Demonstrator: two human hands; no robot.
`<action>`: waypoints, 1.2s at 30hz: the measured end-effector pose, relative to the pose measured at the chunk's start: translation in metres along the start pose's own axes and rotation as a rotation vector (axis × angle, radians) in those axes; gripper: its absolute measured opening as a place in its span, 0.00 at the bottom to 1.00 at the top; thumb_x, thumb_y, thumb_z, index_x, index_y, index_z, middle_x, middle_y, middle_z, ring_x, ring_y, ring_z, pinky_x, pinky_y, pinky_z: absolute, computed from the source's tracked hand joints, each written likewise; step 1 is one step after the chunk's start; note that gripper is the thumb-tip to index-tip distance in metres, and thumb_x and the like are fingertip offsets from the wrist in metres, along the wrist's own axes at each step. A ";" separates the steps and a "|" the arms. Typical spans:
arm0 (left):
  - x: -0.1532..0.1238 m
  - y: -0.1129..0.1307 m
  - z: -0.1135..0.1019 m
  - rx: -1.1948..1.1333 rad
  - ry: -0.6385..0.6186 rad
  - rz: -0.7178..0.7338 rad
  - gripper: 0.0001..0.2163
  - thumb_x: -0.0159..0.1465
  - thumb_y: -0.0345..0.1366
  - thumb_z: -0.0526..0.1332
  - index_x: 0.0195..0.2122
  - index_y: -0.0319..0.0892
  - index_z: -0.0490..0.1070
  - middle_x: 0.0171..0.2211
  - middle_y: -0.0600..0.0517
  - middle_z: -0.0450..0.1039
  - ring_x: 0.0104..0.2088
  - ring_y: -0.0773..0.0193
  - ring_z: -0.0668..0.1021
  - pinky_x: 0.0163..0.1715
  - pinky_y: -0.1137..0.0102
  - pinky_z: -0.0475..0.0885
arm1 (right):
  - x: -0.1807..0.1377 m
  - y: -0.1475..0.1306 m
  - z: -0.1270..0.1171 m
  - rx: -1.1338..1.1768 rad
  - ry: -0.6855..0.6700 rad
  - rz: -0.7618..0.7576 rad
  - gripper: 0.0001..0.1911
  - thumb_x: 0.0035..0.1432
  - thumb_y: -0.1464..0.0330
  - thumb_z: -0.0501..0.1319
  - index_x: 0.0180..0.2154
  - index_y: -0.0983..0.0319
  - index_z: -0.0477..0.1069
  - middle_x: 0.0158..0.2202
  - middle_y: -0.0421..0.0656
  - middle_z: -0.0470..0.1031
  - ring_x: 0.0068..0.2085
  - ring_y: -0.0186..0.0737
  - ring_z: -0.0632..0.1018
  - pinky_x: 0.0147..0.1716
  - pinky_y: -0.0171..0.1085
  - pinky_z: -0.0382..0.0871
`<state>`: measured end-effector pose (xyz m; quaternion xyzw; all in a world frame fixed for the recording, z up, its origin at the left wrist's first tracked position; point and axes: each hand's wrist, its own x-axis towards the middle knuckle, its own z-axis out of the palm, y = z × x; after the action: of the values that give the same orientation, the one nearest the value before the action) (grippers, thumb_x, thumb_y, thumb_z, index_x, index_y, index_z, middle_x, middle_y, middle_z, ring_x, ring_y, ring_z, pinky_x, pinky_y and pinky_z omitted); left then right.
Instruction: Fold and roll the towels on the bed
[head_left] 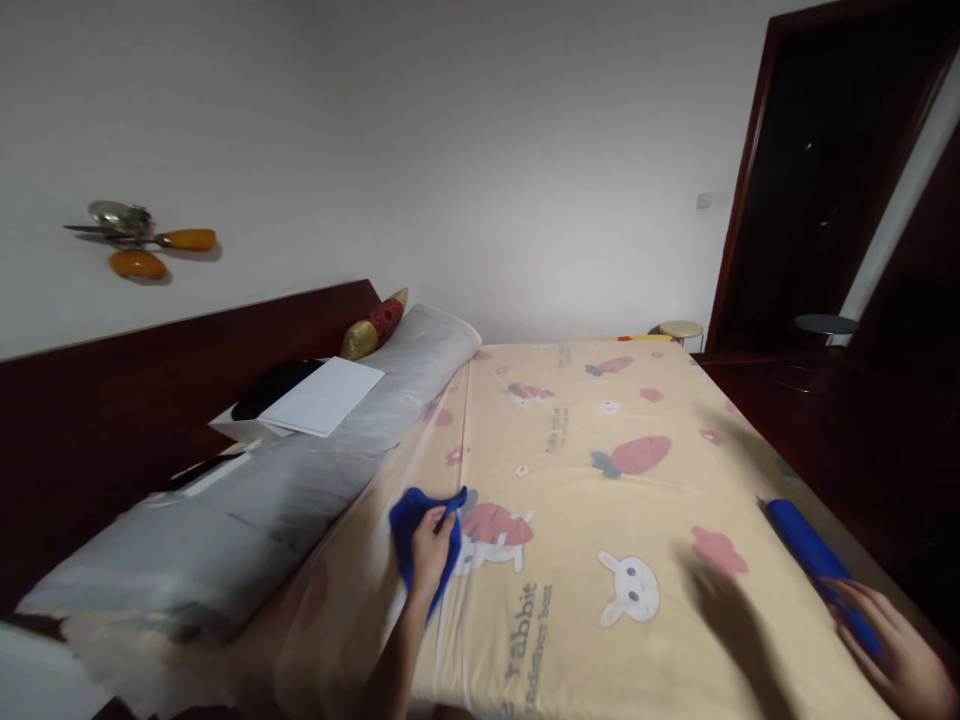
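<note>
At the bed's left-centre, my left hand (429, 550) pinches a limp blue cloth (411, 515) near its upper right corner. The cloth lies partly spread over the printed bed sheet (562, 500), beside a rabbit-and-carrot print. On the right edge of the bed, my right hand (892, 640) is curled around the near end of a long blue roll (806, 540). This roll lies slanted, its far end on the sheet with a small dark tip. I cannot tell exactly what kind of thing it is.
Grey bedding (300, 500) runs along the left, with a white flat box (326, 395) on it and a red-and-gold pillow (377, 325) behind. A dark wooden headboard (187, 350) borders it. Beyond the bed stand a pale stool (681, 329) and a dark stool (825, 325) near the doorway.
</note>
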<state>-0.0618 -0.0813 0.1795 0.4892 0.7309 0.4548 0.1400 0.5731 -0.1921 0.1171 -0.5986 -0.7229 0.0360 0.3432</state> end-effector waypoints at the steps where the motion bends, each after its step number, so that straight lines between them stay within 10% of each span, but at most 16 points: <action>1: -0.002 0.022 0.005 -0.069 -0.030 0.036 0.19 0.59 0.50 0.52 0.40 0.39 0.69 0.41 0.44 0.76 0.44 0.56 0.77 0.45 0.67 0.71 | 0.011 -0.019 0.005 0.020 0.019 0.014 0.19 0.59 0.57 0.52 0.52 0.48 0.64 0.50 0.54 0.72 0.49 0.58 0.76 0.44 0.54 0.73; 8: -0.071 0.156 0.018 -0.577 -0.418 0.130 0.16 0.54 0.49 0.66 0.33 0.40 0.74 0.30 0.51 0.76 0.31 0.64 0.76 0.32 0.73 0.70 | 0.080 -0.189 -0.011 0.228 0.033 -0.457 0.16 0.61 0.70 0.55 0.51 0.56 0.68 0.45 0.46 0.77 0.48 0.45 0.76 0.49 0.45 0.71; 14: -0.131 0.208 0.023 -0.734 -0.689 0.141 0.14 0.53 0.46 0.68 0.27 0.39 0.77 0.24 0.53 0.74 0.26 0.68 0.71 0.28 0.73 0.65 | 0.100 -0.263 -0.030 0.328 0.002 -0.569 0.19 0.62 0.72 0.55 0.54 0.57 0.64 0.45 0.45 0.76 0.44 0.40 0.76 0.44 0.41 0.72; 36: -0.151 0.239 0.021 -0.695 -0.689 0.350 0.13 0.60 0.41 0.63 0.21 0.41 0.73 0.31 0.52 0.65 0.36 0.64 0.69 0.37 0.70 0.63 | 0.100 -0.270 -0.020 0.553 -0.020 -0.465 0.08 0.62 0.71 0.56 0.44 0.57 0.62 0.37 0.42 0.70 0.38 0.38 0.71 0.37 0.38 0.68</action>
<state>0.1652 -0.1714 0.3230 0.6500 0.3556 0.4997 0.4487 0.3520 -0.1859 0.3026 -0.3023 -0.8060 0.1570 0.4841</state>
